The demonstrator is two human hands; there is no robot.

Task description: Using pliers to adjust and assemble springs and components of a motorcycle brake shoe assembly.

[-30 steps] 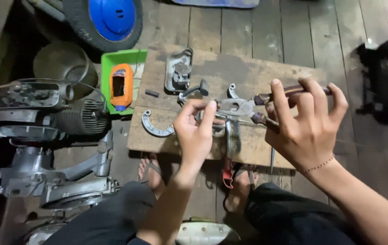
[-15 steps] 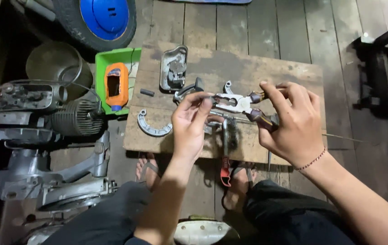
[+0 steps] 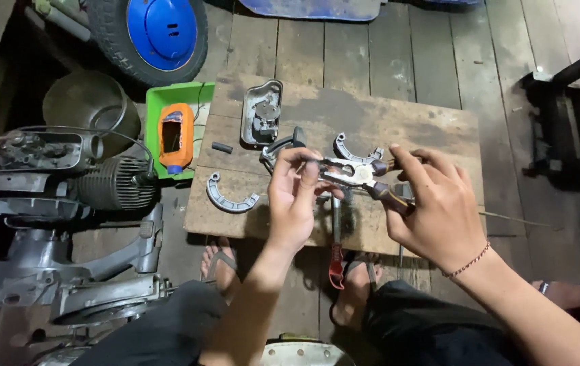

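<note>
Head view, looking down on a wooden board laid on a plank floor; all positions below are given relative to this board.

Right hand: above the board's near right part, fingers curled around the dark handles of a pair of pliers. The grip is closed on the handles, with the index finger extended along the upper one. A thin bracelet sits at the wrist.

Left hand: above the board's near centre, just left of the pliers. Thumb and fingertips are pinched together at the plier nose; whatever small part is between them cannot be made out. The plier head lies between the two hands and touches the left fingertips.

On the board: a curved brake shoe near the left edge, well clear of both hands; a second shoe at the centre, just beyond the pliers; a grey metal cover at the far left; a small dark cylinder beside it. A red-handled tool hangs over the near edge.

Off the board: a green tray touching the left edge, with an orange bottle in it; an engine further left; a wheel with a blue hub beyond the far left corner; a black stand to the right. Sandalled feet show under the near edge.
</note>
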